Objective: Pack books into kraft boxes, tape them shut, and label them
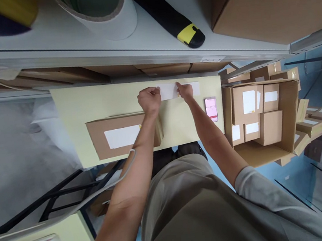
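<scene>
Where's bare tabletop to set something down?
Cream table: one patch between the carton and the right forearm, on the near side of the white paper; a longer one beyond the carton, left of the left hand. Crowded: the right end, with phone and forearm; the open box past it, mostly packed with smaller boxes.

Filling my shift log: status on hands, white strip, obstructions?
Left hand pinches left end of white strip. Right hand pinches it farther along. Labelled carton nearby, apparently not in the way.
</scene>
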Action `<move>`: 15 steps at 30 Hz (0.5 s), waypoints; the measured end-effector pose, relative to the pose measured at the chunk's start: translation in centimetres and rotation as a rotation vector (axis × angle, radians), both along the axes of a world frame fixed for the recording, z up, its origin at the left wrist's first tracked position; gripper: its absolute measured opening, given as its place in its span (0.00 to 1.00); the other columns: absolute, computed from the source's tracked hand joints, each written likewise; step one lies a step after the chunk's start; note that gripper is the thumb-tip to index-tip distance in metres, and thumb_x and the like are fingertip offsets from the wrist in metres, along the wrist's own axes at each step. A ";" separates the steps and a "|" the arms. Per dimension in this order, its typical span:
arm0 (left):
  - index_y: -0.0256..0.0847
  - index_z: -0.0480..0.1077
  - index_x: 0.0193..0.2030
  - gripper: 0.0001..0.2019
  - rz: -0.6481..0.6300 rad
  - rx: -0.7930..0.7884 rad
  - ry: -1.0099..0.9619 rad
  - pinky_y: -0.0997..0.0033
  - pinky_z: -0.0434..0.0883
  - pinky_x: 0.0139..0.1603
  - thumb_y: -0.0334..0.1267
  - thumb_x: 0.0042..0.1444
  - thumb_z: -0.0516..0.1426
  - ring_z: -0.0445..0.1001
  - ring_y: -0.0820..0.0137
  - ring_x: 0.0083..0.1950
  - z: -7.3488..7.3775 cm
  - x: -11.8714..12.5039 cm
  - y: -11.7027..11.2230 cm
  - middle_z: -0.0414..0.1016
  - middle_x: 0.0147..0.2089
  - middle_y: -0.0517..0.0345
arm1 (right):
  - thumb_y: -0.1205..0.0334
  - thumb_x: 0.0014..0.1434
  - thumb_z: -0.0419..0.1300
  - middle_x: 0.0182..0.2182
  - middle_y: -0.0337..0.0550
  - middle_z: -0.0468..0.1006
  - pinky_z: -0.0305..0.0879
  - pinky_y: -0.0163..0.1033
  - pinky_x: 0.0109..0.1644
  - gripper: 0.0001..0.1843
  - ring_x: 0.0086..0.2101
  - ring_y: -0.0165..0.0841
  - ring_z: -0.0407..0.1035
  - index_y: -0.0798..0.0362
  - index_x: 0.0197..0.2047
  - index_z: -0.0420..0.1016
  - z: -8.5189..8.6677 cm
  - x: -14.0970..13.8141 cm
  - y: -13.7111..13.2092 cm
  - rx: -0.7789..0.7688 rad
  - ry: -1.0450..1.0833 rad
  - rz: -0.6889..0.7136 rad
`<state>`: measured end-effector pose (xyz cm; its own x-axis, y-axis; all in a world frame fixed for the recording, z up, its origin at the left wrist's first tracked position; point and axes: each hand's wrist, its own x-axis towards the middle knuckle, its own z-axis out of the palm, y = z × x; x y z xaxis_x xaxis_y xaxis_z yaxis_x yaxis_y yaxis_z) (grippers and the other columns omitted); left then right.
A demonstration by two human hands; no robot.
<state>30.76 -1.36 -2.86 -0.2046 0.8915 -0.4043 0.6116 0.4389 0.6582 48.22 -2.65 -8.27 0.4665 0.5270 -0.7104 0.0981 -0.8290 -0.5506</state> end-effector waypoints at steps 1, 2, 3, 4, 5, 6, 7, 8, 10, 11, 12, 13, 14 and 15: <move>0.45 0.80 0.39 0.07 -0.004 -0.007 0.007 0.52 0.77 0.63 0.44 0.66 0.66 0.85 0.52 0.50 0.4 0.0 -0.2 0.86 0.40 0.51 | 0.48 0.79 0.65 0.15 0.31 0.71 0.65 0.32 0.28 0.33 0.16 0.26 0.64 0.49 0.21 0.72 -0.1 0.1 0.0 -0.003 0.007 -0.002; 0.45 0.81 0.39 0.07 -0.004 -0.011 0.016 0.52 0.77 0.63 0.44 0.66 0.65 0.85 0.52 0.50 0.8 -0.1 -0.4 0.86 0.40 0.51 | 0.48 0.79 0.65 0.15 0.31 0.70 0.64 0.32 0.28 0.33 0.16 0.25 0.63 0.49 0.21 0.72 -0.1 0.1 0.1 -0.004 0.012 -0.004; 0.45 0.81 0.39 0.07 0.001 -0.012 0.025 0.52 0.77 0.63 0.43 0.66 0.65 0.84 0.53 0.49 1.2 -0.2 -0.6 0.85 0.39 0.52 | 0.48 0.79 0.65 0.14 0.30 0.69 0.63 0.32 0.28 0.33 0.15 0.25 0.62 0.49 0.21 0.72 -0.1 0.1 0.1 -0.004 0.017 -0.006; 0.44 0.81 0.39 0.07 0.011 -0.005 0.032 0.54 0.77 0.62 0.43 0.67 0.65 0.84 0.54 0.49 1.8 -0.4 -0.8 0.84 0.38 0.52 | 0.48 0.79 0.65 0.14 0.30 0.68 0.63 0.32 0.28 0.33 0.15 0.25 0.62 0.49 0.21 0.72 -0.1 0.1 0.1 -0.003 0.022 -0.010; 0.44 0.81 0.39 0.07 0.023 0.010 0.030 0.55 0.78 0.61 0.43 0.67 0.64 0.84 0.55 0.47 2.4 -0.7 -1.1 0.83 0.37 0.53 | 0.48 0.79 0.65 0.14 0.29 0.67 0.62 0.32 0.27 0.33 0.15 0.25 0.61 0.49 0.21 0.72 -0.1 0.1 0.0 0.002 0.025 -0.014; 0.43 0.81 0.39 0.08 0.037 0.029 0.017 0.57 0.78 0.59 0.42 0.67 0.64 0.83 0.57 0.46 3.0 -1.1 -1.5 0.83 0.36 0.54 | 0.49 0.79 0.65 0.14 0.29 0.67 0.62 0.32 0.28 0.33 0.15 0.25 0.61 0.49 0.21 0.71 -0.1 0.1 0.0 0.009 0.028 -0.016; 0.43 0.81 0.39 0.08 0.049 0.050 -0.008 0.59 0.78 0.58 0.43 0.67 0.64 0.83 0.59 0.45 3.8 -1.7 -1.9 0.82 0.35 0.55 | 0.49 0.79 0.65 0.14 0.29 0.68 0.62 0.32 0.28 0.33 0.15 0.25 0.61 0.49 0.21 0.71 0.0 0.1 -0.1 0.016 0.026 -0.015; 0.42 0.81 0.38 0.09 0.062 0.067 -0.045 0.61 0.79 0.56 0.44 0.67 0.64 0.82 0.60 0.44 4.7 -2.3 -2.4 0.82 0.35 0.56 | 0.49 0.79 0.65 0.14 0.29 0.68 0.62 0.32 0.28 0.33 0.15 0.25 0.61 0.49 0.21 0.71 0.1 0.1 -0.2 0.022 0.016 -0.007; 0.42 0.82 0.38 0.12 0.105 0.080 -0.145 0.62 0.81 0.52 0.48 0.67 0.64 0.83 0.61 0.44 6.6 -3.9 -3.8 0.82 0.36 0.56 | 0.49 0.79 0.64 0.15 0.30 0.69 0.64 0.32 0.30 0.33 0.17 0.26 0.64 0.49 0.21 0.71 0.3 0.0 -0.4 0.033 -0.012 0.018; 0.42 0.82 0.39 0.14 0.134 0.072 -0.202 0.63 0.82 0.51 0.50 0.67 0.65 0.83 0.60 0.45 7.6 -4.9 -4.6 0.83 0.37 0.56 | 0.48 0.80 0.62 0.15 0.31 0.69 0.65 0.32 0.30 0.33 0.17 0.26 0.65 0.48 0.21 0.71 0.5 0.0 -0.5 0.042 -0.026 0.028; 0.42 0.83 0.40 0.15 0.166 0.057 -0.262 0.62 0.83 0.50 0.53 0.66 0.65 0.84 0.60 0.46 8.7 -5.8 -5.6 0.84 0.38 0.55 | 0.45 0.80 0.61 0.16 0.32 0.70 0.66 0.33 0.31 0.34 0.18 0.28 0.67 0.48 0.21 0.71 0.8 0.0 -0.6 0.053 -0.038 0.034; 0.42 0.83 0.40 0.17 0.198 0.039 -0.324 0.61 0.84 0.50 0.55 0.65 0.66 0.85 0.59 0.46 9.7 -6.8 -6.6 0.85 0.40 0.54 | 0.42 0.81 0.60 0.16 0.33 0.71 0.67 0.33 0.32 0.35 0.19 0.29 0.69 0.47 0.21 0.71 1.2 0.0 -0.6 0.066 -0.048 0.040; 0.43 0.84 0.41 0.18 0.226 0.023 -0.385 0.59 0.85 0.51 0.57 0.64 0.67 0.86 0.59 0.48 10.6 -7.8 -7.7 0.87 0.42 0.52 | 0.39 0.80 0.59 0.17 0.34 0.71 0.69 0.34 0.33 0.36 0.21 0.31 0.71 0.47 0.22 0.71 1.7 -0.1 -0.8 0.082 -0.058 0.051; 0.44 0.84 0.41 0.19 0.251 0.009 -0.442 0.58 0.86 0.52 0.59 0.63 0.68 0.87 0.58 0.49 11.4 -8.7 -8.7 0.87 0.43 0.50 | 0.36 0.80 0.58 0.17 0.35 0.71 0.70 0.35 0.34 0.36 0.22 0.32 0.72 0.46 0.22 0.72 2.4 -0.3 -1.0 0.105 -0.065 0.081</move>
